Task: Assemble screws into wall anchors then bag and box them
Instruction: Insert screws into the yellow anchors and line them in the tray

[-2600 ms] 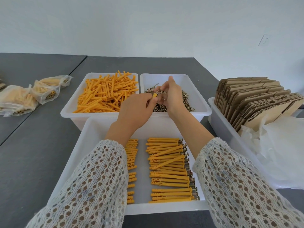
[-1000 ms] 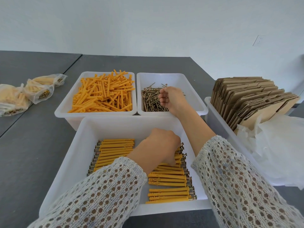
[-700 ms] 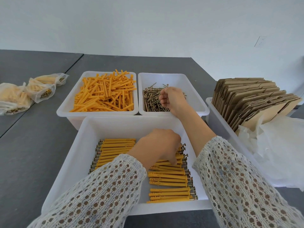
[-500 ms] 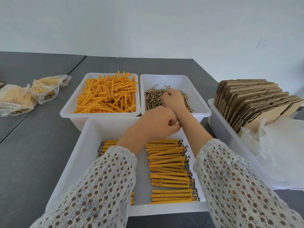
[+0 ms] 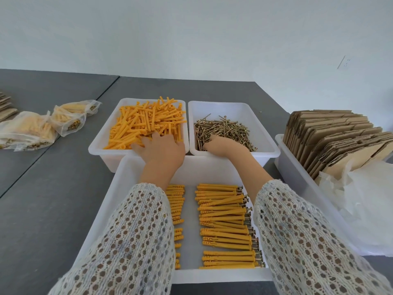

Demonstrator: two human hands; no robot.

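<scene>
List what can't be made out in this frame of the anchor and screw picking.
- Right hand, head view: fingertips buried in the screws; a pinched screw cannot be confirmed.
- Left hand: fingertips sink among the loose anchors; grip unclear.
- Left row of assembled anchors: mostly covered by the left sleeve.
- Bags: cut by the left edge.

No legible text, label, brand, number or sign appears anywhere in the frame. The white bins (image 5: 212,271) carry no markings. The flattened cartons (image 5: 331,137) at right centre show plain brown faces. The bags (image 5: 42,126) at left centre are unprinted as far as can be seen. A faint mark on the wall (image 5: 343,61) at upper right is too blurred to read.
</scene>
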